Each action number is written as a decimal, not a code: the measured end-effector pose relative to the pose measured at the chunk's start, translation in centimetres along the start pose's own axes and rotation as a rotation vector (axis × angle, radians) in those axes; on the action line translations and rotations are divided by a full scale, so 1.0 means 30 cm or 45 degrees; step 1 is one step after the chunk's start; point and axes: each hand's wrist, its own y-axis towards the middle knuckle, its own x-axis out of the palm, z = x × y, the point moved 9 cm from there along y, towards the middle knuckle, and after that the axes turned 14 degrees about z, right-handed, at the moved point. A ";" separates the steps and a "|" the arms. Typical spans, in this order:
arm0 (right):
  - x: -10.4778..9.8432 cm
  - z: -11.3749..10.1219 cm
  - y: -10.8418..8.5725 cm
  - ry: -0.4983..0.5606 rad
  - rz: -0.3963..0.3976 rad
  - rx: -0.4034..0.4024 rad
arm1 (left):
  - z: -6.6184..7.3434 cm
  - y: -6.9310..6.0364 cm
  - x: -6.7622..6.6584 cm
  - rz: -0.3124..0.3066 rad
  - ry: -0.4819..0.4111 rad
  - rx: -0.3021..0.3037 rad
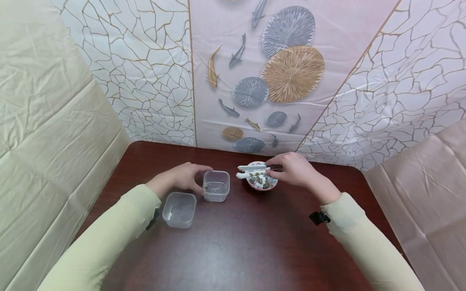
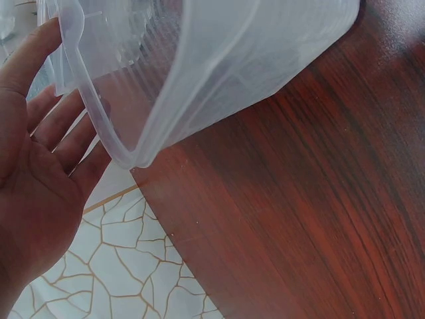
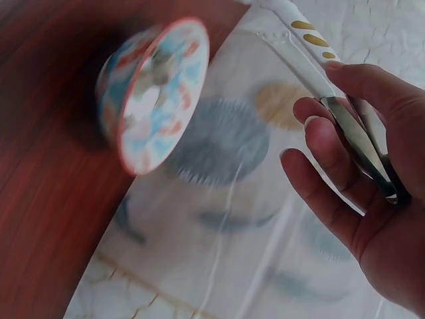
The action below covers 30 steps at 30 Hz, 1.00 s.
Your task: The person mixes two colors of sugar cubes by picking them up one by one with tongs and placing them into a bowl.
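Note:
My left hand (image 1: 183,176) grips a clear square plastic container (image 1: 216,198) at its left side, thumb and fingers spread around two corners. A small dark bit shows inside its left wall. In the left wrist view the thumb touches the container's rim (image 2: 136,161). With my right hand (image 1: 296,169) I hold tongs (image 1: 251,167) that have white tips and a metal handle. Their two arms stand apart over a patterned bowl (image 1: 267,188). Small white and grey-green cubes (image 1: 261,181) lie in the bowl. The right wrist view shows the tongs (image 3: 348,129) between thumb and fingers.
A second clear container (image 1: 179,210) stands nearer and to the left, with a small white piece in it. Everything rests on a dark reddish wooden table (image 1: 225,250). Patterned cloth (image 1: 156,72) hangs behind the table's far edge, and plain cloth flanks both sides.

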 end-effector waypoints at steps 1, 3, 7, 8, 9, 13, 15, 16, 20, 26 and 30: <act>0.007 -0.021 0.014 0.009 0.001 -0.022 | -0.001 0.000 0.001 0.000 -0.001 0.001; 0.021 -0.062 0.041 0.019 0.000 -0.058 | -0.002 0.000 0.001 -0.003 -0.007 -0.003; 0.055 -0.134 0.092 0.030 -0.024 -0.112 | -0.002 0.001 0.000 -0.005 -0.009 -0.008; 0.065 -0.148 0.103 0.022 -0.032 -0.125 | -0.001 0.003 -0.001 -0.005 -0.011 -0.004; 0.075 -0.162 0.113 0.005 -0.039 -0.139 | 0.001 0.004 -0.001 -0.006 -0.014 -0.002; 0.122 -0.204 0.148 -0.070 -0.080 -0.187 | 0.009 0.008 -0.001 -0.011 -0.025 0.016; 0.149 -0.217 0.161 -0.107 -0.105 -0.205 | 0.010 0.009 -0.001 -0.009 -0.027 0.019; 0.162 -0.222 0.167 -0.116 -0.119 -0.212 | 0.009 0.009 0.000 -0.008 -0.026 0.019; 0.212 -0.238 0.182 -0.150 -0.157 -0.236 | 0.003 0.010 0.001 -0.004 -0.027 0.014; 0.277 -0.267 0.200 -0.181 -0.190 -0.299 | -0.007 0.006 0.000 -0.005 -0.008 0.005; 0.309 -0.287 0.216 -0.228 -0.208 -0.334 | -0.007 0.002 0.002 -0.003 -0.008 0.018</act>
